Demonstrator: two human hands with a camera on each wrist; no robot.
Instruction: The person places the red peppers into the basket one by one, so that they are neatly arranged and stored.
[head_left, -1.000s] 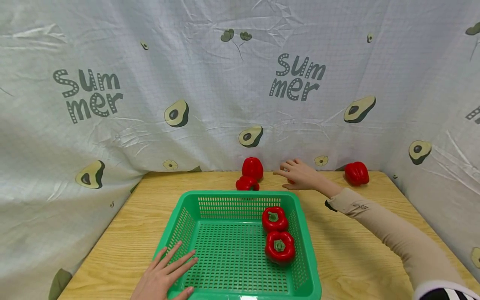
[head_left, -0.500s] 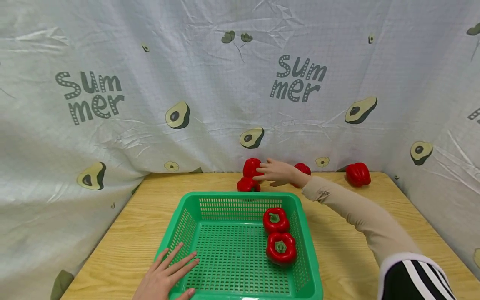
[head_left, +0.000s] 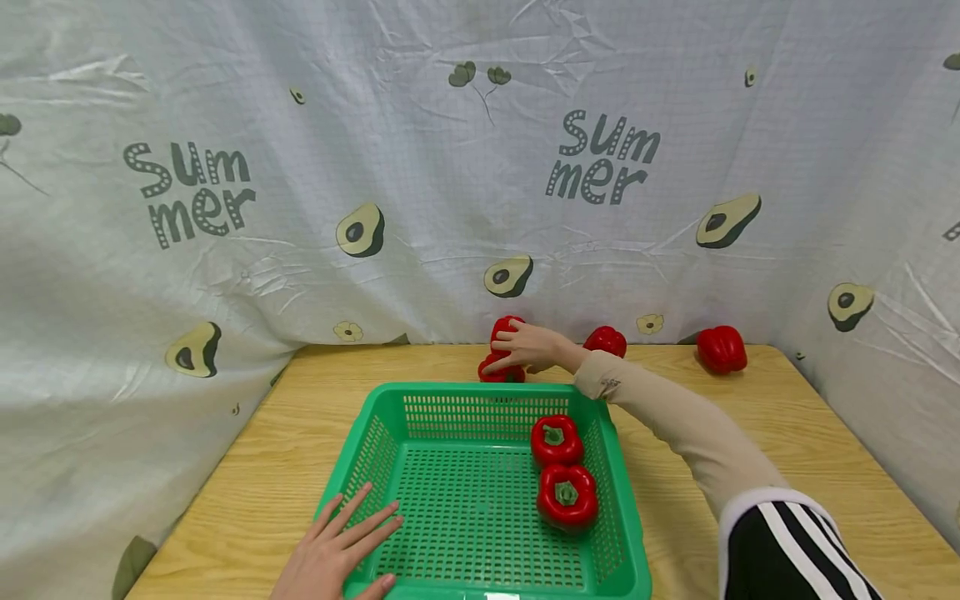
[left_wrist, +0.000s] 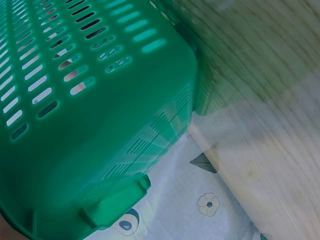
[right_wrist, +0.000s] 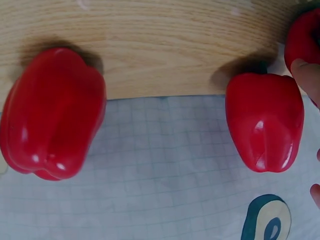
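Observation:
In the head view my right hand (head_left: 531, 346) is over two red bell peppers at the back of the table. Its fingers spread across the rear pepper (head_left: 504, 327) and the front pepper (head_left: 504, 372), covering part of both. The right wrist view has the thumb (right_wrist: 306, 77) against one pepper (right_wrist: 300, 42) at the right edge, with fingertips apart from it. Another bell pepper (right_wrist: 265, 122) lies beside that one. My left hand (head_left: 330, 546) rests on the left side of the green plastic basket (head_left: 480, 392), fingers straight and spread. Two bell peppers (head_left: 557, 440) stand inside the basket along its right wall.
Along the back edge lie another bell pepper (head_left: 606, 340), just behind the right wrist, and one further right (head_left: 722, 348). A printed curtain (head_left: 420, 167) hangs behind the wooden table (head_left: 247, 483). In the left wrist view the basket's slotted wall (left_wrist: 100, 115) fills the left.
My right hand has moved left along the back of the table, from over one pepper to the pair behind the basket. The left hand stays at the basket.

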